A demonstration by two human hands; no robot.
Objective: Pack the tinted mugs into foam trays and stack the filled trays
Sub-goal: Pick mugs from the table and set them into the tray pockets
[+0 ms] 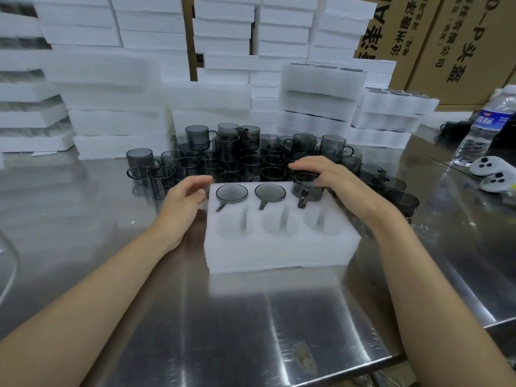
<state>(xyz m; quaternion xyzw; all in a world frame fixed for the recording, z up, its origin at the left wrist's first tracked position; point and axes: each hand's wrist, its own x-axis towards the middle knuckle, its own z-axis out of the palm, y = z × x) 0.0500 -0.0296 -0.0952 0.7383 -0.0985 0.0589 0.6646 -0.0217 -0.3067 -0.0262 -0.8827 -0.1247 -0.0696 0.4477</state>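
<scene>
— while the foam tray [279, 247] lies between both arms, where's the third mug [307, 191]?
— half sunk in the back-right pocket, under the right hand [321, 174], whose fingers curl over its rim. the left hand [184, 196] rests loose-fingered against the tray's left edge.

stainless steel table [251, 317]: glossy, streaked with reflections, with a dull smudge near the front edge. a clear plastic water bottle [483, 129] with a blue label stood upright at the right. two white handheld controllers [487, 165] lay near its base. brown cardboard boxes [435, 37] with black printed characters stood at the back right.
</scene>
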